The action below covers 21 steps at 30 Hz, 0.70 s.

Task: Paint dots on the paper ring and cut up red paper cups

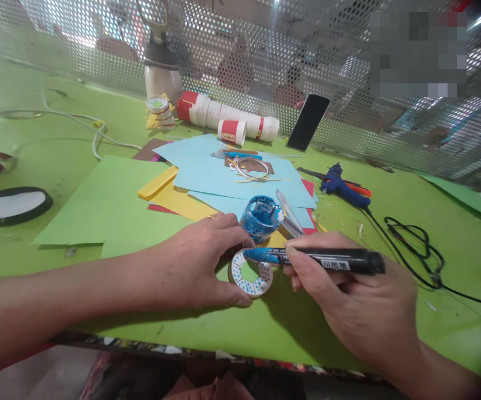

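Note:
A small white ring [252, 286] with blue dots and dark dividing lines lies on the green table [174, 328]. My left hand [199, 258] grips its left side between thumb and fingers. In my right hand [349, 294] is a black marker pen [332, 260], held nearly level. Its blue-smeared tip meets the ring's upper edge. Just behind the ring stands an open jar of blue paint [261, 216], its sides and rim streaked with paint.
Sheets of light blue paper [207, 166], green paper [119, 200] and a yellow envelope [190, 203] lie behind my hands. A blue glue gun [342, 186] with a black cord is at right. Stacked paper cups [236, 116], a phone [308, 122] and a spray bottle [161, 72] stand further back.

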Motion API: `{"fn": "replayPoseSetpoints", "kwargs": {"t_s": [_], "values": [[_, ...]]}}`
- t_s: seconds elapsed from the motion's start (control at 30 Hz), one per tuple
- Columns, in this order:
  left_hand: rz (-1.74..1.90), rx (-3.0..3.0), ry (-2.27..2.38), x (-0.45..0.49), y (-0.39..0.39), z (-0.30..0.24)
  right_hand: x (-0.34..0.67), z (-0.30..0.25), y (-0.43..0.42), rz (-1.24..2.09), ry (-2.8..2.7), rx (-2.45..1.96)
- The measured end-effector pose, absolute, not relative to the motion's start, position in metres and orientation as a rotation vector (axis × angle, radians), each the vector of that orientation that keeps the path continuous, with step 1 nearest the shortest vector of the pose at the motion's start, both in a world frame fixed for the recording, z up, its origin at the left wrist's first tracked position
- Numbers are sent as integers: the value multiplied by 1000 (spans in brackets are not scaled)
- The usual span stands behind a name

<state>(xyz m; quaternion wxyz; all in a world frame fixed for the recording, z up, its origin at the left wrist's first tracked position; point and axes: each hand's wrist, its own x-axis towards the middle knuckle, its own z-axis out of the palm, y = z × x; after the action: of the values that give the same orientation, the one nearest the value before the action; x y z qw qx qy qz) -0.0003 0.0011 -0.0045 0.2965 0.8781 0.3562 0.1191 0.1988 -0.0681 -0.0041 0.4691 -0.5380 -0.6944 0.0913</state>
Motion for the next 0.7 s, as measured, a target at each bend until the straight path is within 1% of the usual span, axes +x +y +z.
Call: {"fn": "replayPoseSetpoints", "kwargs": {"t_s": [0.5,0.7], "values": [[324,2357,928,0,0,-4,196,-3,-67,241,-1694,-1341],[303,2352,954,1,1,-2,195,-3,-70,172,-1703,-1332]]}}
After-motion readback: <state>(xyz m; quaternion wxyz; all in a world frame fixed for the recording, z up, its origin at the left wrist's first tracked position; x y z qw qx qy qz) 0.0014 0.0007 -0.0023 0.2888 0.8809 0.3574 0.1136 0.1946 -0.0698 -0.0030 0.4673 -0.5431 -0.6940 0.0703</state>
